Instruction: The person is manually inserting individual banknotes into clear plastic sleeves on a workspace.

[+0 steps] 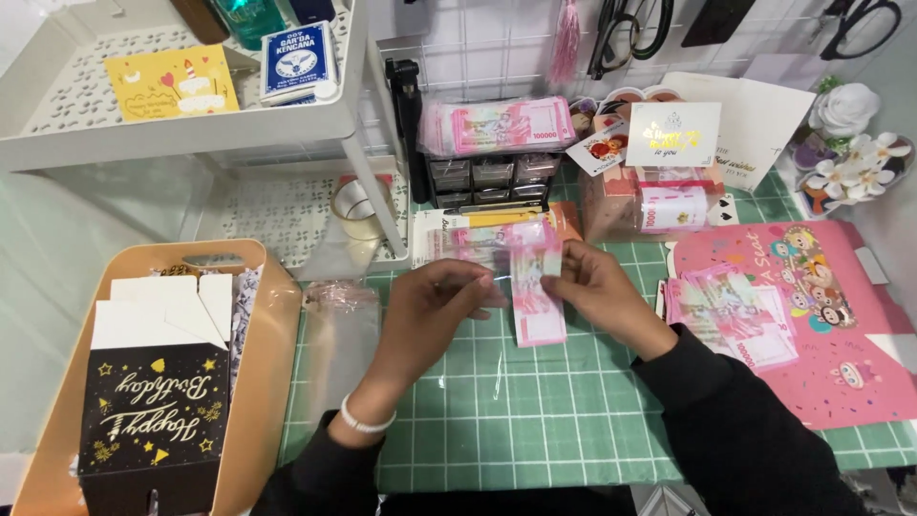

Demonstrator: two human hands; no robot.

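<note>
One pink banknote [535, 291] is pinched over the green mat's [535, 411] far edge between left hand [430, 306] and right hand [592, 291], both closed on it, while loose notes [731, 320] are left unhandled at the right edge.

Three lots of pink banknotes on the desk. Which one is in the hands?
The folded banknote over the green mat, pinched between left hand and right hand. The other lots lie untouched, on the drawer unit and the pink card.

Two hands [430, 306] [597, 291], three stacks of pink banknotes [535, 301] [735, 320] [501, 124], one black gift box [153, 411].
</note>
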